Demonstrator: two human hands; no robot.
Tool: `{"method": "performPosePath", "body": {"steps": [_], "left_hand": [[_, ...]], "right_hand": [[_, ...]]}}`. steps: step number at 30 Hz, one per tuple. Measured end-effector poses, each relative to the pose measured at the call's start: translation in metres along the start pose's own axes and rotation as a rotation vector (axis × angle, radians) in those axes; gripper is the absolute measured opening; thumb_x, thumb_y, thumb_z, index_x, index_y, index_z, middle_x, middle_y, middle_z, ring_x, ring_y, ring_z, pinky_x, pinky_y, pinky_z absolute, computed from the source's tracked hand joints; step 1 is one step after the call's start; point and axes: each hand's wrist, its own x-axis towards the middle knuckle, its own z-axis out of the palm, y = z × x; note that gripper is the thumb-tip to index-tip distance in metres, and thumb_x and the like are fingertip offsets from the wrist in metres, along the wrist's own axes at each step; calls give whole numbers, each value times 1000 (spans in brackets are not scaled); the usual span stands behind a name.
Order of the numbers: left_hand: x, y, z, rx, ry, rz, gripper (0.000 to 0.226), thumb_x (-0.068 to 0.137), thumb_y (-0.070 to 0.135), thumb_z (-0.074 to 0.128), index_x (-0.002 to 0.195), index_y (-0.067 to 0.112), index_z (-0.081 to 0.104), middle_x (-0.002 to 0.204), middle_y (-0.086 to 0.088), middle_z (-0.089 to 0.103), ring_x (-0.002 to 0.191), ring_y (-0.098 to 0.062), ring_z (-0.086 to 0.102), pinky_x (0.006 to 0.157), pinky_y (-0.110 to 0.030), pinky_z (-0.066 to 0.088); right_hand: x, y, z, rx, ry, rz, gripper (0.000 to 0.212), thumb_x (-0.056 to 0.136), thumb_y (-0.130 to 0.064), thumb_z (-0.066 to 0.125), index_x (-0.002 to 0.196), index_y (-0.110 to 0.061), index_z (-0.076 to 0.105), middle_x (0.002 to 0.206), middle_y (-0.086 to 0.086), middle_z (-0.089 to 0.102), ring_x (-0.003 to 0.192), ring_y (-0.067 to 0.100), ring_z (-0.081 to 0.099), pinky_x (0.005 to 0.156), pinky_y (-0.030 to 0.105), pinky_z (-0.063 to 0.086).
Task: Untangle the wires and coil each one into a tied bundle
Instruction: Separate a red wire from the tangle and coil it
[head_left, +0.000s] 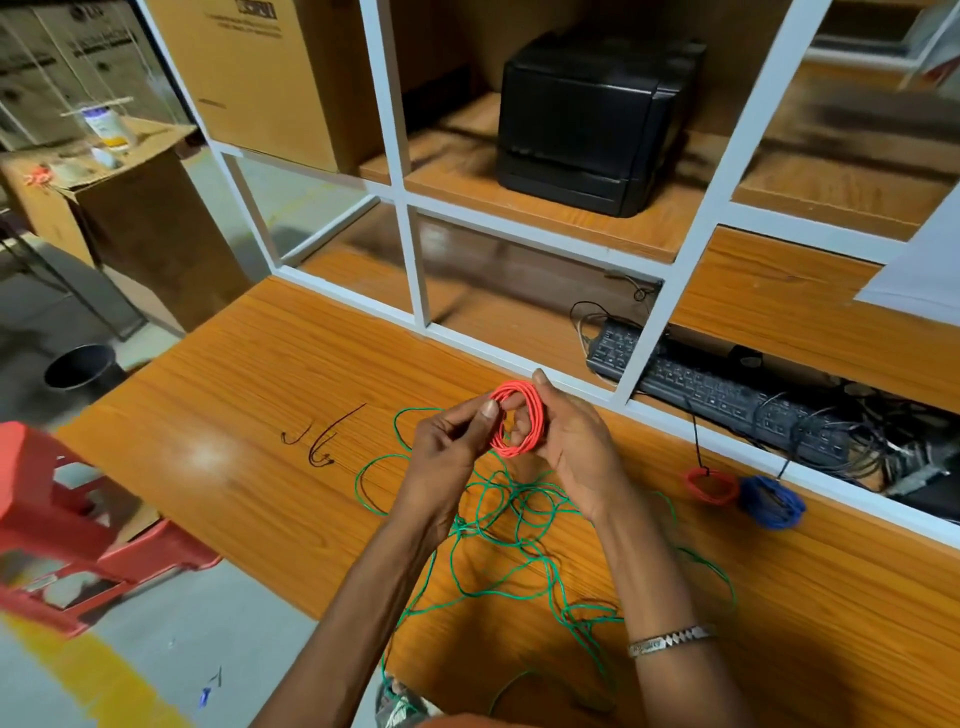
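1. My left hand (453, 441) and right hand (570, 441) both pinch the orange-red wire coil (518, 419), held up above the wooden table (249, 384).
2. Loose green wire (498, 519) sprawls tangled right under my hands.
3. A red bundle (710, 484) and a blue bundle (772, 501), touching each other, sit off to the right, each tied with black.

coil (519, 420) above tangled wire (519, 525) on table (234, 395), two bundles (743, 491) right
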Motion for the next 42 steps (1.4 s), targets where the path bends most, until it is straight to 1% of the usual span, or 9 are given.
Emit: {"method": "performPosePath", "body": {"steps": [3, 7, 10, 15, 23, 28, 34, 38, 42], "left_hand": [[9, -7, -3, 70, 73, 34, 26, 105, 11, 58, 124, 3, 74, 112, -6, 79, 101, -11, 70, 98, -33, 56], [15, -6, -11, 183, 149, 82, 22, 105, 9, 59, 112, 19, 78, 89, 10, 79, 80, 3, 65, 76, -20, 52], [19, -6, -23, 271, 67, 64, 26, 106, 25, 59, 102, 16, 83, 85, -2, 76, 80, -12, 61, 78, -47, 54], [25, -18, -42, 551, -24, 103, 61, 102, 65, 43, 89, 11, 70, 77, -15, 68, 71, -31, 60, 76, -59, 53], [8, -9, -78, 270, 21, 121, 39, 110, 29, 47, 116, -1, 71, 100, -17, 71, 91, -18, 58, 82, -39, 45], [0, -2, -120, 315, 139, 84, 24, 109, 16, 54, 114, 7, 76, 82, -1, 66, 74, -15, 58, 69, -32, 51], [-19, -9, -167, -67, 240, -241, 23, 108, 14, 53, 99, 8, 73, 81, -2, 69, 72, -9, 62, 68, -22, 57], [-30, -32, -188, -167, 469, -356, 28, 108, 6, 50, 91, 6, 72, 68, -3, 69, 67, -15, 57, 56, -22, 56], [-33, -37, -222, -195, 412, -399, 27, 108, 15, 55, 91, 8, 75, 83, -9, 71, 77, -18, 62, 72, -29, 57]], "right_hand": [[8, 8, 23, -115, 130, 7, 51, 105, -53, 44, 83, -14, 67, 62, 2, 51, 55, 13, 51, 61, 29, 45], [18, 28, 32, -435, 190, -97, 49, 101, -66, 41, 84, -25, 63, 71, -13, 60, 71, 9, 56, 76, 36, 49], [22, 32, 31, -581, 199, -200, 49, 97, -70, 39, 83, -27, 58, 69, -6, 59, 68, 14, 57, 74, 48, 51], [23, 33, 33, -717, 140, -214, 55, 97, -72, 32, 84, -22, 51, 74, 0, 58, 76, 26, 59, 79, 58, 51], [29, 42, 71, -709, -37, -111, 45, 103, -62, 35, 74, -32, 51, 65, -16, 55, 67, 7, 52, 77, 43, 45], [32, 59, 100, -1166, -178, -143, 49, 108, -46, 20, 120, -20, 60, 133, 12, 58, 130, 24, 48, 113, 40, 32], [49, 101, 136, -1111, -220, -218, 45, 107, -54, 34, 85, -20, 54, 90, 4, 55, 103, 27, 54, 97, 45, 40], [62, 138, 150, -1200, -351, -89, 43, 109, -48, 40, 75, -23, 48, 79, 5, 52, 98, 32, 56, 89, 39, 38], [70, 163, 171, -1150, -311, -87, 43, 109, -47, 40, 76, -20, 48, 81, 17, 63, 89, 33, 57, 80, 42, 40]]}}
